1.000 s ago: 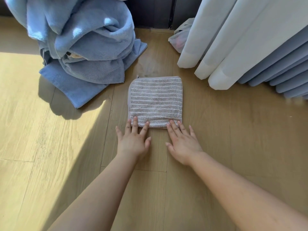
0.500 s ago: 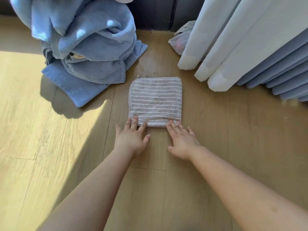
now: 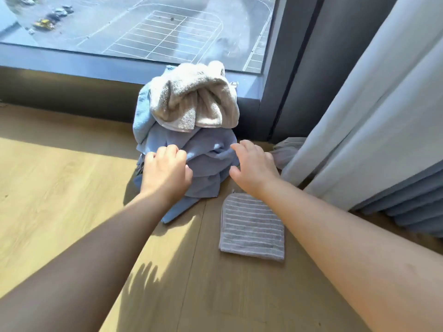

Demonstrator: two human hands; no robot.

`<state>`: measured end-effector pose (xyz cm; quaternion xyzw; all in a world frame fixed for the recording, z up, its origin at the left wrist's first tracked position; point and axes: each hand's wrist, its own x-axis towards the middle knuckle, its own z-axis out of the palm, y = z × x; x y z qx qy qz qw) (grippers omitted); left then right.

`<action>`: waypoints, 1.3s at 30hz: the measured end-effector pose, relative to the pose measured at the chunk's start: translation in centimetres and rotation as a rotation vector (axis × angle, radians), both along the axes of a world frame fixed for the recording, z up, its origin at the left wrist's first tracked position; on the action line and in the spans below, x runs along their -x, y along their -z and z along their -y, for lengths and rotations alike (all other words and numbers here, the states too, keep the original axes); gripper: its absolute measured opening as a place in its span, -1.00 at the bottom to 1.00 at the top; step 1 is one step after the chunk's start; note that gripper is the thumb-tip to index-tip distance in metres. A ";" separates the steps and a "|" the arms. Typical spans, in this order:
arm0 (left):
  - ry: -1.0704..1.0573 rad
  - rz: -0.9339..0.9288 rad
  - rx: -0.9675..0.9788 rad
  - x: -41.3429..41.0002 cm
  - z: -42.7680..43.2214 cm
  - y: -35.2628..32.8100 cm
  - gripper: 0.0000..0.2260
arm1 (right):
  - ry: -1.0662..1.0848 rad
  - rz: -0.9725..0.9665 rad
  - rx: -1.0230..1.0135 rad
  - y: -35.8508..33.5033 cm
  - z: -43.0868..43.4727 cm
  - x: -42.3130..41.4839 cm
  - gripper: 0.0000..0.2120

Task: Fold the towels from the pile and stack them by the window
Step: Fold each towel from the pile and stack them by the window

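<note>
A pile of unfolded towels stands on the wood floor below the window (image 3: 143, 27): crumpled blue towels (image 3: 211, 149) with a beige towel (image 3: 191, 104) heaped on top. My left hand (image 3: 165, 173) is curled into the blue fabric at the pile's lower left. Spread against the pile's right side, my right hand (image 3: 254, 168) has its fingers apart and holds nothing. A folded grey striped towel (image 3: 251, 226) lies flat on the floor just under my right forearm, to the right of the pile.
White and grey-blue curtains (image 3: 359, 116) hang to the floor on the right, with a pale bundle (image 3: 285, 152) at their foot. A dark window sill and frame (image 3: 275, 92) back the pile. Sunlit wood floor (image 3: 60, 176) stretches left.
Both hands left the folded striped towel's near edge and moved up to the towel pile. My view lifted, bringing the window and the beige towel into sight.
</note>
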<state>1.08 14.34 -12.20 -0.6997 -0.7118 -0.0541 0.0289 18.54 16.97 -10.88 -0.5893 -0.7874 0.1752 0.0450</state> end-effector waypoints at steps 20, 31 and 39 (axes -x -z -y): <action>0.009 0.010 0.073 3.7 -6.1 -5.2 -0.68 | -0.176 0.319 -0.055 -4.4 -11.0 8.9 -0.62; -0.086 0.166 0.063 3.3 -6.2 -4.4 -0.38 | -0.270 -0.152 -0.453 -3.4 -6.9 7.6 -0.67; 0.003 0.364 0.031 0.7 -4.9 -4.0 -0.64 | 0.004 -0.445 -0.277 -1.6 -3.8 6.0 -0.82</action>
